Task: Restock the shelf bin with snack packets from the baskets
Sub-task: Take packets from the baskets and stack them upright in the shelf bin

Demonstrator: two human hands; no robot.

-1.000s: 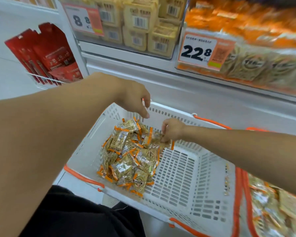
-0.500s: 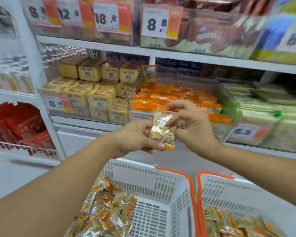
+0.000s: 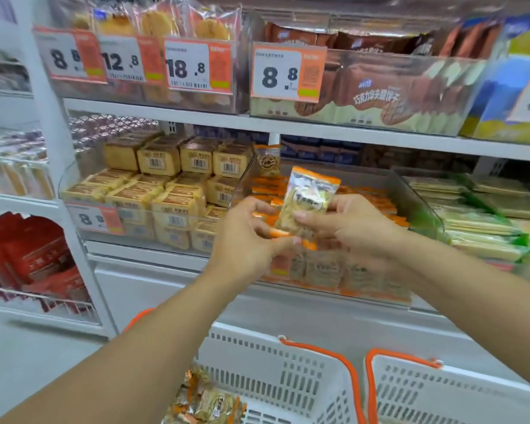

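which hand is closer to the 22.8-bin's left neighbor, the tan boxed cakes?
Left. The left hand is just right of the tan boxed cakes; the right hand is farther right, beyond the snack packet.

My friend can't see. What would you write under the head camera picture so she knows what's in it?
Two hands, left hand and right hand, hold up an orange-edged snack packet in front of a clear shelf bin of matching packets. Below stand two white baskets, the left one holding more packets.

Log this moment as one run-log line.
left hand: pinches orange-edged clear snack packet | right hand: holds it | clear shelf bin: behind | stage: not placed
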